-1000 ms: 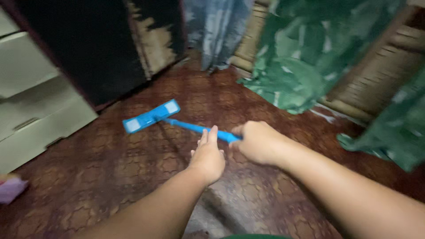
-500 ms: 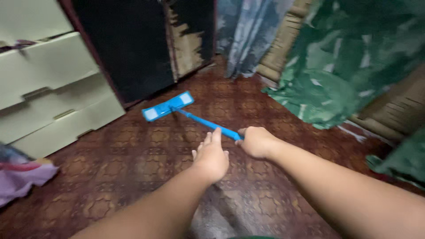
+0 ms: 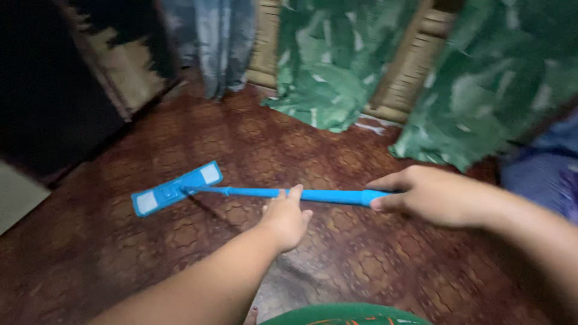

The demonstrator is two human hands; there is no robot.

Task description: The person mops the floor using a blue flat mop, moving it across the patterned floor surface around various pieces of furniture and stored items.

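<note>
A: Head view: where is the blue flat mop point(image 3: 241, 191)?
B: On the brown patterned floor point(image 3: 180, 138). Right hand point(image 3: 430, 195) grips the handle end; left hand point(image 3: 286, 218), fingers extended, touches the handle mid-length.

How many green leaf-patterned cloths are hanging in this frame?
2. One green cloth hangs at top centre, its hem reaching the floor; the other green cloth hangs at the upper right, beyond the right hand. They may join out of frame.

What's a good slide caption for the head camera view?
Right hand grips the blue flat mop handle while the left hand touches it, mop head flat on the brown patterned floor.
</note>
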